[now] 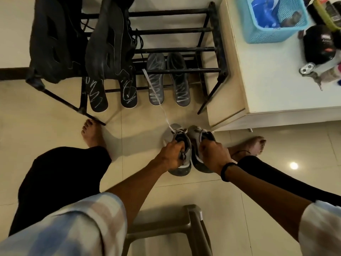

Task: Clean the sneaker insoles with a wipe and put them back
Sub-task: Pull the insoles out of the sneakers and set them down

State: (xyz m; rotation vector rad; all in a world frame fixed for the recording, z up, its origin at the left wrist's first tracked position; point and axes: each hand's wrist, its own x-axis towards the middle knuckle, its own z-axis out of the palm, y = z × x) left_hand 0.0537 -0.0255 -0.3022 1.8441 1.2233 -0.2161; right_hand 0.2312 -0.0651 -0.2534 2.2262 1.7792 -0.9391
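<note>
grey sneakers [186,145], heels hidden under left hand [171,156] and right hand [215,154].

readable text: none | insoles [156,80] carry white scribbles (not letters)

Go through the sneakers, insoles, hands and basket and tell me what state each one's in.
Left hand: grips left grey sneaker at its collar.
Right hand: grips right grey sneaker.
Four insoles: out, leaning on the rack.
Black shoes: on the rack.
Blue basket: holds items.
</note>
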